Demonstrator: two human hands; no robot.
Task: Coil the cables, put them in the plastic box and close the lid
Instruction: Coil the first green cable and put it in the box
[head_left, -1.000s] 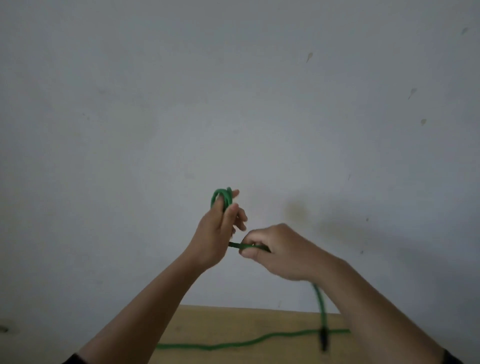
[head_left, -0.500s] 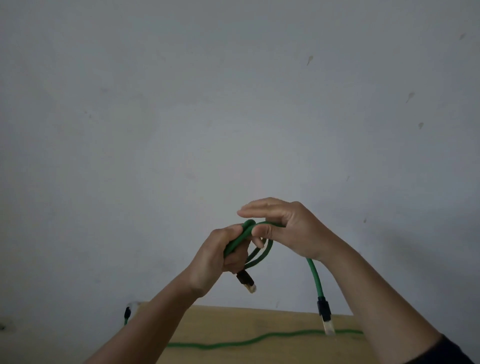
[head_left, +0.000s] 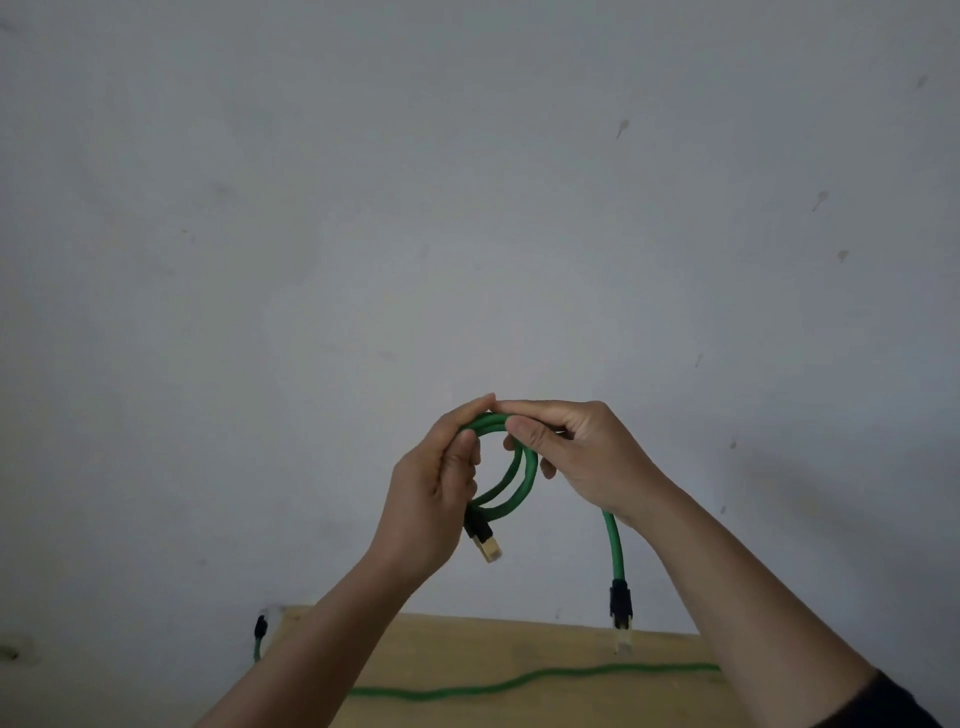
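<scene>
Both hands, left hand (head_left: 436, 499) and right hand (head_left: 587, 457), gripping one coiled green cable (head_left: 511, 488), second cable (head_left: 530, 678) on table (head_left: 467, 644)

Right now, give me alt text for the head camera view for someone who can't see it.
Two hands, the left hand and the right hand, hold a partly coiled green cable up against a grey wall, its two plug ends dangling. Below, a second green cable lies stretched across a wooden table.

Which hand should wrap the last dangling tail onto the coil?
Probably right. The right hand already pinches the green cable where the free tail hangs below it; the left hand has its grip on the finished loops.
</scene>
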